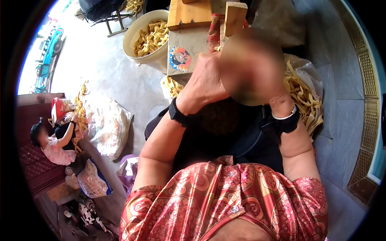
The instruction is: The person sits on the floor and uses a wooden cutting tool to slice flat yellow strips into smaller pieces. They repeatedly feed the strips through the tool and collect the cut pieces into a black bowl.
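Note:
My left hand [209, 79] is raised at the near edge of a small work table [193, 42], its fingers running into a blurred patch. My right hand [276, 87] meets it from the right and lies mostly inside that blur, so what either holds cannot be told. Just beyond them an upright wooden block [235, 18] stands by a red cloth [214, 31]. A wooden board [190, 15] lies on the table, which bears a round sticker [180, 58]. Left of it, a white bucket [128, 45] holds short, folded yellowish pieces.
Plastic bags of long yellowish strips [306, 102] lie right of my hands. At the left, another person [58, 147] sits by a strip pile [80, 108] and a large white sack [108, 129]. A stool [116, 25] stands beyond the bucket.

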`<state>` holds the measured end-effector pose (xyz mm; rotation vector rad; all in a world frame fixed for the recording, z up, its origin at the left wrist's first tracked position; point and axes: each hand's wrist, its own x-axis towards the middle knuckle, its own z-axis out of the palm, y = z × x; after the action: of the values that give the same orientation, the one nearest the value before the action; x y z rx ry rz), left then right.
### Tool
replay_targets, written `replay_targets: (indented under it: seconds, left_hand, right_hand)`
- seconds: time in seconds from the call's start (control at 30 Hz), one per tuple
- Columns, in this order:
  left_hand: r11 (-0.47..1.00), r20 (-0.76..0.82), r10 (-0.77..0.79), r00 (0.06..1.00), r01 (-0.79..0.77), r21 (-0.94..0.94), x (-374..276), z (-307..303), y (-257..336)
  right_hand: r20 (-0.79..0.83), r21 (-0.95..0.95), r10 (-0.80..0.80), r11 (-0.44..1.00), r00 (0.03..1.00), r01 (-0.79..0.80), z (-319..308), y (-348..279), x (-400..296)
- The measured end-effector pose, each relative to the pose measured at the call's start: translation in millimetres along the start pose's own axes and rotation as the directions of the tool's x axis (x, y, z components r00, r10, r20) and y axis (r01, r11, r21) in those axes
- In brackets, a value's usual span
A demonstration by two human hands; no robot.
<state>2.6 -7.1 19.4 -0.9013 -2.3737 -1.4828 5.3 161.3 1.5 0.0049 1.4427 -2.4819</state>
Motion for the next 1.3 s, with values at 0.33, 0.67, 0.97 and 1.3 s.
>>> replay_targets:
  seconds: [0.33, 0.67, 0.97, 1.3]
  left_hand:
    - [0.439, 0.420, -0.316, 0.851, 0.524, -0.730, 0, -33, -16]
    - [0.987, 0.378, -0.144, 0.915, 0.160, -0.011, 0, -16, -9]
    - [0.944, -0.042, -0.179, 0.983, 0.184, 0.275, 26, 5, -50]
    - [0.846, -0.102, -0.294, 0.950, 0.308, 0.434, 35, 13, -72]
  right_hand:
    - [0.256, -0.378, -0.206, 0.878, 0.944, 0.294, -26, -28, -3]
    - [0.259, -0.560, -0.154, 0.780, 0.954, 0.278, -16, -28, -5]
    - [0.188, -0.885, -0.332, 0.351, 0.924, 0.306, -40, -24, 43]
    - [0.142, -0.980, -0.463, 0.058, 0.875, 0.190, -41, -2, 76]
